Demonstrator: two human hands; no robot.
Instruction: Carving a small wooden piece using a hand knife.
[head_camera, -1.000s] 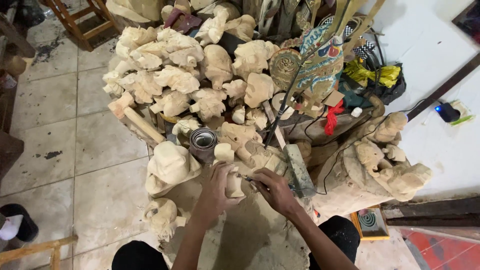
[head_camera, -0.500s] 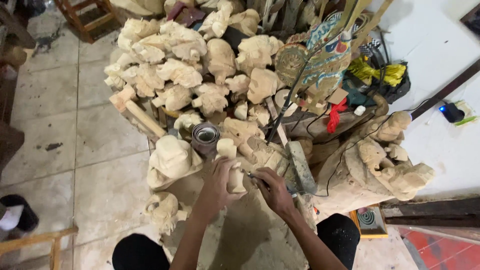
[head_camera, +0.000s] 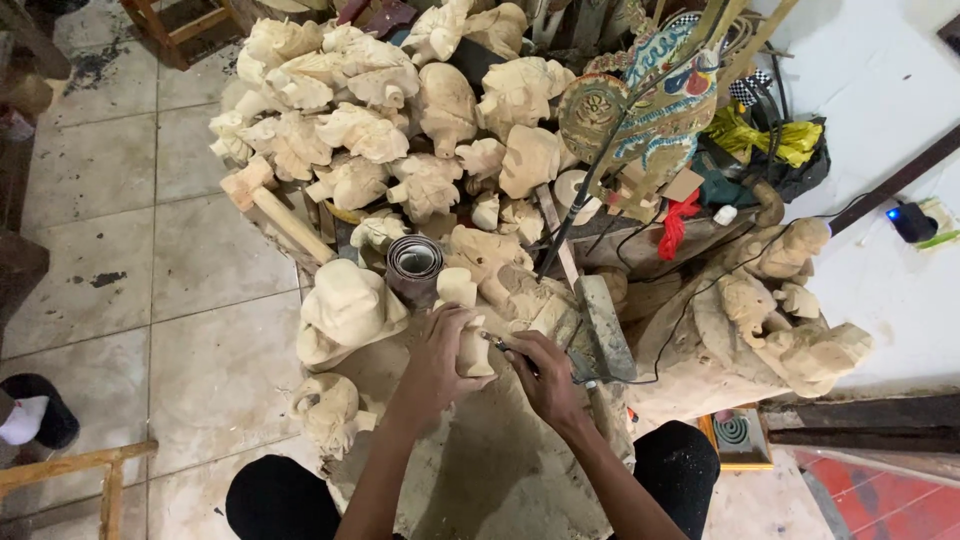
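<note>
Wooden carving (head_camera: 473, 352) in left hand (head_camera: 440, 350)

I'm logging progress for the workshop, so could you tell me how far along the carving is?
Done: a heap of pale rough-carved wooden figures sits behind. In hand: the left hand grips a small pale wooden piece while the right hand works it with a thin tool. Left: its surface still looks unfinished.

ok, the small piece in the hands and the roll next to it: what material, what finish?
Small carving, gripped by the left hand: looks like pale raw wood, matte, unpainted, same cream tone as the pile of carved figures. The right hand works it with a thin tool. Roll: grey coiled sheet with dull sheen, possibly sandpaper or metal strip; cannot tell.
</note>
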